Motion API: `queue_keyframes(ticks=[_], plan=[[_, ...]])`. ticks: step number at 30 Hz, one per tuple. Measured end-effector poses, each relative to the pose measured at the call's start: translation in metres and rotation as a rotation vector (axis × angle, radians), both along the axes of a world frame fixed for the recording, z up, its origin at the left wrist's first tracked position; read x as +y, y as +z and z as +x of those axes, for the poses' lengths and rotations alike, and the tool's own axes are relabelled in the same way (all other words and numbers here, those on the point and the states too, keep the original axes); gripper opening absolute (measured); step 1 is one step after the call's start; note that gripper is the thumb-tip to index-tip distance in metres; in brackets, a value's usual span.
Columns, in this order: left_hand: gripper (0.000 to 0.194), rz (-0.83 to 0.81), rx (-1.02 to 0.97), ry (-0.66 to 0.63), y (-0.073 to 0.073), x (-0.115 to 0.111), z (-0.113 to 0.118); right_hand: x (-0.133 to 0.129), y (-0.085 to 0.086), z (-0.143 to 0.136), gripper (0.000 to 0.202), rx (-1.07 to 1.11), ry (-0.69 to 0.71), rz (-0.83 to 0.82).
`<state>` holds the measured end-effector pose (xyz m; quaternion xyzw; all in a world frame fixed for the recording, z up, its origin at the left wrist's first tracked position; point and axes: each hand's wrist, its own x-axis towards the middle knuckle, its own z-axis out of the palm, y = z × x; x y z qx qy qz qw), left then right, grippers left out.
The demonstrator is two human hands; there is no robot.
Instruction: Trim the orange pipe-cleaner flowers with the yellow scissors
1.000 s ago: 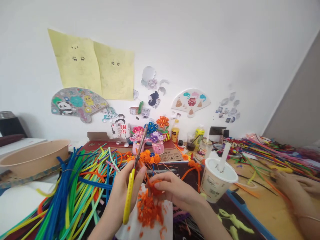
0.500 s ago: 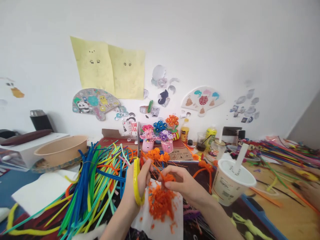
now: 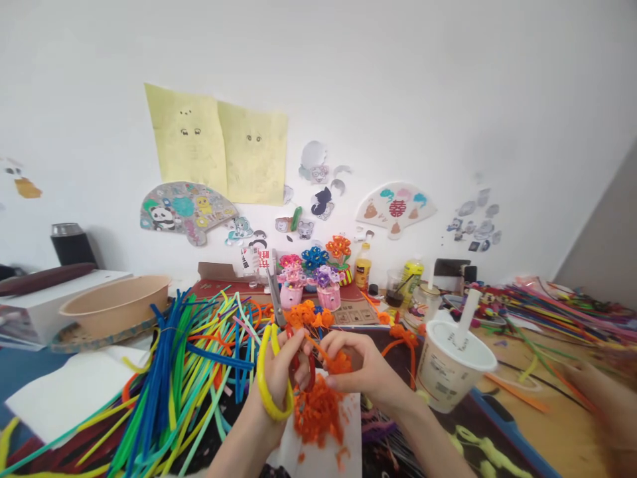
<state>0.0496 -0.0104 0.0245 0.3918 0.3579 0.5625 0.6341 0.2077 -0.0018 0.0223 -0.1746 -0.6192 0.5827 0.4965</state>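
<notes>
Scissors (image 3: 261,372): blades lean left, nearer upright half a second ago; red loop now visible.
Left hand (image 3: 283,364): holds scissors by the loops; fingertip contact with orange piece (image 3: 339,362) unclear.
Right hand (image 3: 365,362): grips orange piece above orange clippings (image 3: 318,418).
Apparent step: trimming; next move calls for a steady right grip, blades clear of fingers.
Surface: white sheet (image 3: 353,421) under clippings; pipe cleaners (image 3: 149,378) left, cup (image 3: 440,372) right.
Room: white wall (image 3: 398,86), two fan-shaped pictures (image 3: 186,207); co-worker's hand (image 3: 590,388) blurred.
</notes>
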Motion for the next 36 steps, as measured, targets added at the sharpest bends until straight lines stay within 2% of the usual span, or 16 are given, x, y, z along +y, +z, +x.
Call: queue_keyframes(ticks=[6,10,13,17,22,25,27,32,36], plan=[[0.032,0.004,-0.056,-0.033,-0.004,0.001,-0.003,-0.002,0.0,-0.004,0.026,0.044,0.061,-0.024],[0.04,0.006,-0.099,-0.052,0.001,-0.002,0.003,-0.005,0.002,-0.004,0.025,0.058,0.133,-0.052],[0.047,-0.011,-0.122,-0.059,0.004,-0.003,0.006,-0.006,0.004,-0.001,0.031,-0.02,0.217,-0.152],[0.042,-0.036,-0.154,-0.026,0.005,-0.006,0.002,-0.007,0.006,0.004,0.026,-0.173,0.238,-0.18],[0.034,-0.064,-0.193,0.01,0.003,-0.005,-0.008,-0.007,0.006,0.007,0.031,-0.262,0.183,-0.165],[0.025,-0.081,-0.214,0.035,0.001,-0.001,-0.012,-0.008,0.005,0.006,0.031,-0.306,0.214,-0.19],[0.023,-0.087,-0.232,0.053,-0.002,0.003,-0.015,-0.009,0.005,0.005,0.029,-0.302,0.259,-0.168],[0.02,-0.083,-0.252,0.056,-0.006,0.007,-0.021,-0.013,0.011,0.004,0.019,-0.258,0.292,0.002],[0.02,-0.052,-0.223,0.032,-0.004,0.007,-0.024,-0.013,0.012,0.005,0.021,-0.242,0.253,-0.116]])
